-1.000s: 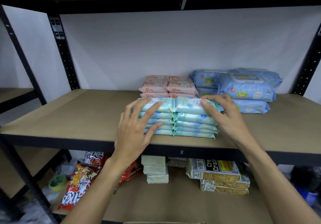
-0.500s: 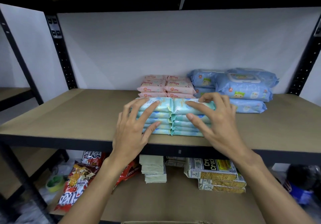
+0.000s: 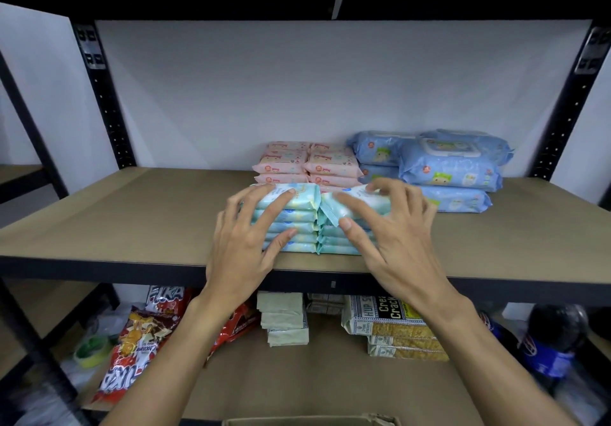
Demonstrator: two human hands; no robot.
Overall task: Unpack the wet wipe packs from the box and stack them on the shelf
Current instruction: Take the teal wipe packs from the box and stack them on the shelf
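Pale mint-green wet wipe packs [image 3: 291, 224], soft film wrappers with small blue marks and crimped end seams, stacked flat in two adjoining columns near the front edge of the brown board shelf [image 3: 132, 214]. Left column: five packs, squarely aligned. Right column: similar height, its upper packs lifted and tilted at the inner end. Left hand [image 3: 244, 243]: fingers spread, laid flat against the left column's front and top, gripping nothing. Right hand [image 3: 393, 237]: fingers curled over the top of the right column, thumb against its front, pinching the upper packs. Behind, touching the columns: pink packs [image 3: 307, 164]; beside those, larger blue packs [image 3: 449, 169].
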